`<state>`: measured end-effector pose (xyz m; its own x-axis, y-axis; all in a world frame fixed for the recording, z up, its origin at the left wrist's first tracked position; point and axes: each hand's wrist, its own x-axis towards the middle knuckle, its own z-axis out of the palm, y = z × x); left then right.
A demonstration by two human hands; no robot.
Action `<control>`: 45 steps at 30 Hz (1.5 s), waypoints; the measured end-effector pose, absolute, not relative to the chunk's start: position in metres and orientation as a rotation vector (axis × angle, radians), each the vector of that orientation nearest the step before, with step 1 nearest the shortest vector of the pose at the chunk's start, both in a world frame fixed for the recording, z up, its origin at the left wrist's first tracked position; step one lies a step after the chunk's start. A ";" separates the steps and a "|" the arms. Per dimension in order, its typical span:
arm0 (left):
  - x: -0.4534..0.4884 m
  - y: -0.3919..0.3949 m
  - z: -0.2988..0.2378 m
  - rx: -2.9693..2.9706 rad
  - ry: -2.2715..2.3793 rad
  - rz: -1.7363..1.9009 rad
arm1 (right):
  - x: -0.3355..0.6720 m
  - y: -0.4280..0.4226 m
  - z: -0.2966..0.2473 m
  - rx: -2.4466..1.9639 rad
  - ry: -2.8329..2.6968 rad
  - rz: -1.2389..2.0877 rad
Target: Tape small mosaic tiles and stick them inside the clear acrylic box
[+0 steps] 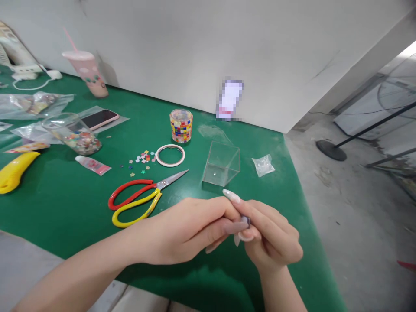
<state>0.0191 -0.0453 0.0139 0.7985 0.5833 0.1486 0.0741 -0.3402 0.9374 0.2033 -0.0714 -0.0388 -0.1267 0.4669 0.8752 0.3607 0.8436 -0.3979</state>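
My left hand (195, 229) and my right hand (273, 236) meet above the near part of the green table, fingertips touching. Both are closed in a pinch. Between the fingertips shows a bit of a small dark grey piece (247, 221); the fingers cover most of it, so its kind stays unclear. Just beyond the hands stands a clear plastic box (221, 171). To the left of it lie scissors (157, 185) with one red and one yellow handle, blades slightly apart. A small clear packet (263, 166) rests to the right of the box.
Behind the scissors are a roll of white tape (157, 155), loose coloured tiles (143, 158) and a mosaic-covered cup (181, 130). Farther left are a tube (93, 165), a tilted glass of beads (78, 141), a phone (100, 118), a pink tumbler (87, 71) and a yellow-handled tool (16, 173).
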 end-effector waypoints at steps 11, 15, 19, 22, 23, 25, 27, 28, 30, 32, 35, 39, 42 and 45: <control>0.023 -0.055 0.009 1.720 0.483 0.658 | 0.200 -0.077 -0.035 -0.636 -1.739 0.085; 0.023 -0.054 0.009 1.694 0.478 0.680 | 0.198 -0.077 -0.034 -0.651 -1.720 0.093; 0.022 -0.053 0.008 1.674 0.441 0.692 | 0.198 -0.077 -0.033 -0.657 -1.700 0.188; 0.022 -0.054 0.007 1.643 0.411 0.707 | 0.202 -0.081 -0.032 -0.691 -1.736 0.191; 0.022 -0.055 0.007 1.627 0.415 0.715 | 0.204 -0.083 -0.032 -0.706 -1.748 0.176; 0.023 -0.056 0.008 1.603 0.441 0.730 | 0.207 -0.085 -0.032 -0.735 -1.762 0.143; 0.025 -0.057 0.008 1.612 0.468 0.732 | 0.208 -0.085 -0.032 -0.753 -1.770 0.132; 0.026 -0.057 0.008 1.625 0.476 0.731 | 0.208 -0.085 -0.032 -0.758 -1.772 0.137; 0.028 -0.057 0.007 1.646 0.473 0.734 | 0.208 -0.085 -0.033 -0.768 -1.768 0.151; 0.029 -0.056 0.006 1.648 0.455 0.738 | 0.206 -0.085 -0.033 -0.781 -1.757 0.155; 0.030 -0.056 0.005 1.645 0.464 0.740 | 0.204 -0.085 -0.032 -0.786 -1.746 0.160; 0.030 -0.056 0.007 1.605 0.442 0.758 | 0.202 -0.085 -0.031 -0.799 -1.716 0.158; 0.030 -0.054 0.007 1.559 0.420 0.766 | 0.202 -0.085 -0.031 -0.805 -1.717 0.194; 0.030 -0.054 0.005 1.529 0.426 0.781 | 0.204 -0.086 -0.031 -0.790 -1.727 0.193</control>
